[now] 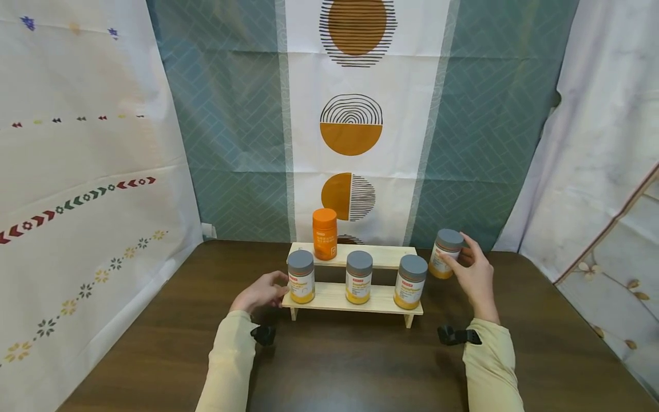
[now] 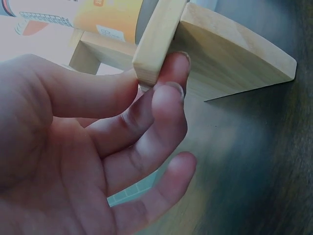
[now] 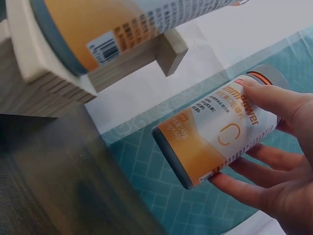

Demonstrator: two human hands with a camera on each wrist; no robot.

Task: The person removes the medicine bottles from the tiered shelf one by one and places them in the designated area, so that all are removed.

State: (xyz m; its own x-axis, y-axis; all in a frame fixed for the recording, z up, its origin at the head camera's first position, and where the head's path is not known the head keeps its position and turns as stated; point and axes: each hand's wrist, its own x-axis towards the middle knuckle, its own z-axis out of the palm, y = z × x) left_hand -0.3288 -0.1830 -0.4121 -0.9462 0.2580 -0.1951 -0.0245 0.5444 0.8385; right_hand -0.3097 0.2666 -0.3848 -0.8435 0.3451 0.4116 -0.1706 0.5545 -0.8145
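Observation:
My left hand [image 1: 264,290] pinches the left end of the lower step of a light wooden two-step rack [image 1: 329,294], thumb on one face and fingertips behind it. To the right of the rack, my right hand [image 1: 475,276] grips a grey-capped supplement bottle [image 1: 445,255] with a white and yellow label. In the right wrist view that bottle [image 3: 220,128] is tilted, held between thumb and fingers, its base free. Three matching bottles stand on the lower step: left [image 1: 301,278], middle [image 1: 358,278] and right [image 1: 410,282]. An orange bottle [image 1: 325,234] stands on the upper step.
The rack stands on a dark wooden table [image 1: 350,366]. A patterned green and white cloth [image 1: 237,143] hangs behind it. White printed curtains close in the left side [image 1: 92,189] and the right side [image 1: 607,171].

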